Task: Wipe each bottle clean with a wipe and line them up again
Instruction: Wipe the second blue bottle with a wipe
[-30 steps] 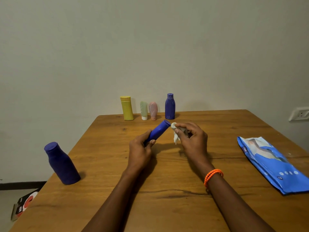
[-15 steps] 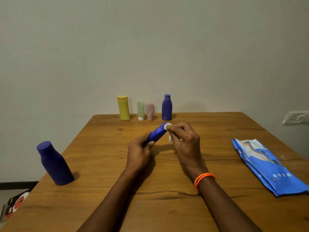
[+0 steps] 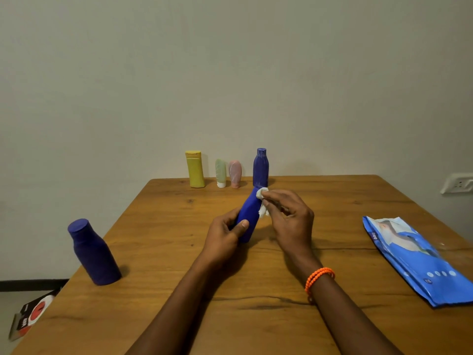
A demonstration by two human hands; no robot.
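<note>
Left hand (image 3: 225, 237): closed around the lower body of the blue bottle (image 3: 249, 216), thumb across its front; the bottle tilts up and away over the table's middle.
Right hand (image 3: 286, 219): fingertips pinched shut on a crumpled white wipe (image 3: 262, 203), pressed against the bottle's upper end; an orange bead bracelet (image 3: 318, 278) circles the wrist.
Open room: bare wooden table (image 3: 256, 316) surface lies all around both hands — nothing stands near them.
Back edge: four containers in a row — yellow bottle (image 3: 195, 169), green tube (image 3: 220, 173), pink tube (image 3: 235, 173), dark blue bottle (image 3: 260, 167).
Left edge: one large dark blue bottle (image 3: 92, 252), upright, well apart from the row.
Right edge: one blue wipes pack (image 3: 419, 257), lying flat; its print is too small to read.
Count: six containers, one wipe, one pack.
</note>
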